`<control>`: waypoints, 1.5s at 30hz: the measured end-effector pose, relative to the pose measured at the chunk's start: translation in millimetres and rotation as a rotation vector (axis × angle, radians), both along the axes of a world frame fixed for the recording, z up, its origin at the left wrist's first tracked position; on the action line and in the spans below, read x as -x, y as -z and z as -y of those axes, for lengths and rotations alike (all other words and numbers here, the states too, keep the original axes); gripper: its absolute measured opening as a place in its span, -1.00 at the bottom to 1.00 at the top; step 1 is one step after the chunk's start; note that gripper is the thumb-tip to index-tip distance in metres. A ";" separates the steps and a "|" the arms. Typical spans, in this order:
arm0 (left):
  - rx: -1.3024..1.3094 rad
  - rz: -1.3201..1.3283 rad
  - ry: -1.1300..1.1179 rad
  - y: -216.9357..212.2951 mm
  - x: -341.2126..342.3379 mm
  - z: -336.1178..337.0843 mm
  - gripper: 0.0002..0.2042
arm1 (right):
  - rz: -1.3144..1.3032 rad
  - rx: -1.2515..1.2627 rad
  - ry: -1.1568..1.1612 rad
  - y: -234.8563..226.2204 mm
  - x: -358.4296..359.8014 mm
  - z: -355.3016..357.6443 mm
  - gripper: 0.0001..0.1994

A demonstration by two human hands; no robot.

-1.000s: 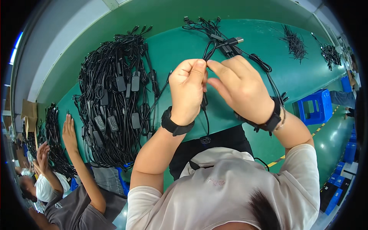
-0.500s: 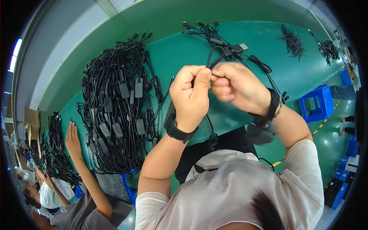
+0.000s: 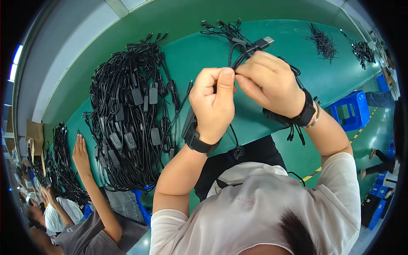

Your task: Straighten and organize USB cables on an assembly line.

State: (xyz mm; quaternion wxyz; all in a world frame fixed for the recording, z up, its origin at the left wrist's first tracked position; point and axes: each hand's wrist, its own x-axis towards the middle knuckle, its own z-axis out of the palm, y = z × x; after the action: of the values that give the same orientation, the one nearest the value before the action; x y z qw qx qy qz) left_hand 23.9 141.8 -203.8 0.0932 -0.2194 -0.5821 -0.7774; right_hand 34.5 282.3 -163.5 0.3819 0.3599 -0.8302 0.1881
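Observation:
A coiled black USB cable is pinched between the thumb and curled fingers of my left hand. Its metal-tipped USB plug points up and to the right, beyond my knuckles. My right hand is closed in a pinch beside the left thumb, against the cable coil; whatever sits in those fingertips is too small or hidden to make out. Below my left hand a thin cable end hangs over the table's near edge.
A big heap of black cables with small boxes covers the table's left. More cables lie at the far middle, thin black ties far right. A blue stool stands right. Another person's hand rests on the table at left.
My right hand has rolled over, its back now turned up, and shifted slightly up beside the left thumb. The USB plug has risen a little. My left hand has barely moved.

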 end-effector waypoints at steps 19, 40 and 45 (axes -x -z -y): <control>-0.058 0.110 0.041 -1.3 3.3 3.3 -0.83 | 0.290 0.245 0.104 10.6 -2.5 15.2 -0.92; -0.506 0.636 0.459 -27.4 14.3 17.0 -0.83 | 1.474 0.984 0.031 -8.3 -113.8 1.4 -0.70; -0.219 0.457 0.422 -52.1 22.3 -5.0 -0.75 | 1.068 0.495 0.377 -68.9 -107.2 -41.1 -0.81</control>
State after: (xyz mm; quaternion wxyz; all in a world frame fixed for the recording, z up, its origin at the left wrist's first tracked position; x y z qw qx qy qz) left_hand 1.6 146.9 -151.7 -0.1800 -0.1437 -0.4425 -0.8667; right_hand 141.7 323.4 -94.7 0.0123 -0.0363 -0.8878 0.4586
